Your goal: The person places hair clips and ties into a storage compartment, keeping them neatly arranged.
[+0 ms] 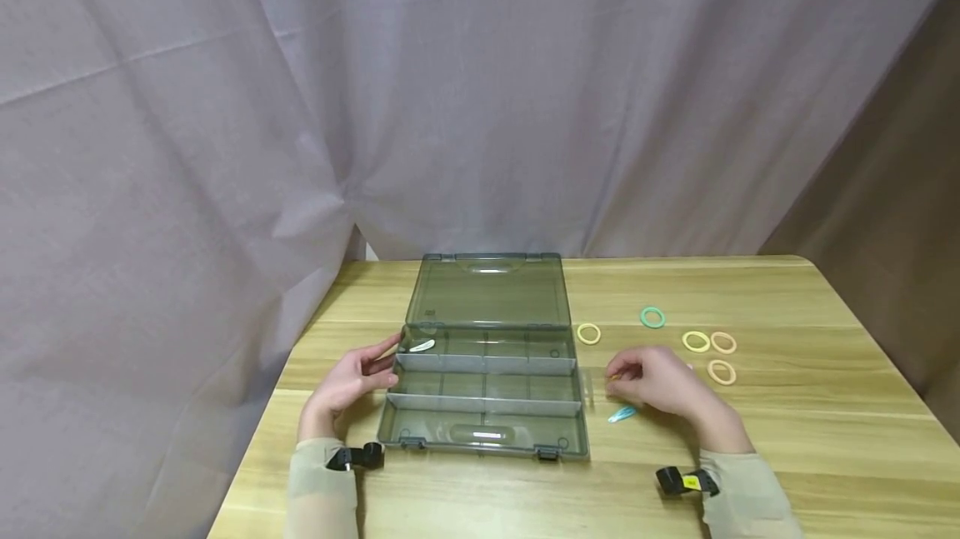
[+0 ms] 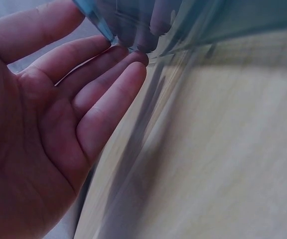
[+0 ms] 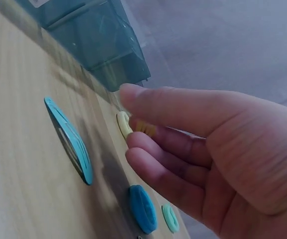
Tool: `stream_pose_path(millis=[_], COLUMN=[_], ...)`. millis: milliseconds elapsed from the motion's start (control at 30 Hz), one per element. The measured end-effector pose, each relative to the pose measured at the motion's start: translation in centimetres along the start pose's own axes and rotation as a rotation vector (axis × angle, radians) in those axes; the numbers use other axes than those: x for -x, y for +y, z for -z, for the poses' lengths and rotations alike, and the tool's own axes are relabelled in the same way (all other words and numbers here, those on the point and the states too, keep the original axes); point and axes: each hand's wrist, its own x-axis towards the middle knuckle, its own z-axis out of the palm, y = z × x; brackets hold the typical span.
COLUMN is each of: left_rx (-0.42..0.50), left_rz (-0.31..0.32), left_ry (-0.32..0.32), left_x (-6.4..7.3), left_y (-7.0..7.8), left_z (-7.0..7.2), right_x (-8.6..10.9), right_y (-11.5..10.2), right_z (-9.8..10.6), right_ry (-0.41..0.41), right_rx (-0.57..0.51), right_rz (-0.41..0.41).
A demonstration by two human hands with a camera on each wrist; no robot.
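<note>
A smoky see-through organizer box [image 1: 483,402] lies with its lid [image 1: 489,289] folded back. My left hand [image 1: 347,383] is at its left wall, fingertips and thumb touching the side, fingers [image 2: 111,107] nearly straight. Right of the box, my right hand [image 1: 660,381] pinches a small yellow claw clip [image 3: 146,128] with ridged teeth, partly hidden by the fingers. A teal snap hair clip [image 1: 622,414] lies on the table just below that hand. One pale snap clip [image 1: 422,346] rests in the back row's left end.
Hair ties lie to the right: yellow [image 1: 588,334] beside the box, green [image 1: 652,317] farther back, another yellow [image 1: 696,341] and two peach ones [image 1: 722,372]. A blue hair tie [image 3: 143,209] shows below the right hand in the right wrist view. A grey curtain [image 1: 480,106] hangs behind the table.
</note>
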Motion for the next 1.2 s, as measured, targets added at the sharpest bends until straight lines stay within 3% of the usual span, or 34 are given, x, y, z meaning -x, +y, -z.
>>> stream_pose_path(millis=[167, 300, 567, 800, 867, 1067, 1200], left_rx=[0.006, 0.007, 0.009, 0.018, 0.02, 0.021, 0.008], left_rz=[-0.009, -0.006, -0.007, -0.012, -0.013, -0.014, -0.012], left_ry=[-0.003, -0.007, -0.006, -0.012, -0.012, -0.007, -0.001], left_x=[-0.1, 0.0, 0.1, 0.2, 0.2, 0.2, 0.1], left_y=[0.0, -0.1, -0.1, -0.1, -0.1, -0.1, 0.0], left_z=[-0.1, -0.1, -0.1, 0.0, 0.0, -0.1, -0.1], right_x=[0.1, 0.1, 0.4, 0.4, 0.4, -0.7, -2.5], right_y=[0.0, -0.2, -1.0, -1.6, -1.8, -2.5, -3.9], right_z=[0.3, 0.5, 1.3, 1.5, 1.5, 0.8, -0.5], right_ry=[0.103, 0.161, 0.247, 0.288, 0.312, 0.397, 0.381], right_rx=[0.101, 0.114, 0.022, -0.251, -0.277, -0.194, -0.251], right_rz=[0.01, -0.001, -0.062, -0.184, -0.2, -0.164, -0.101])
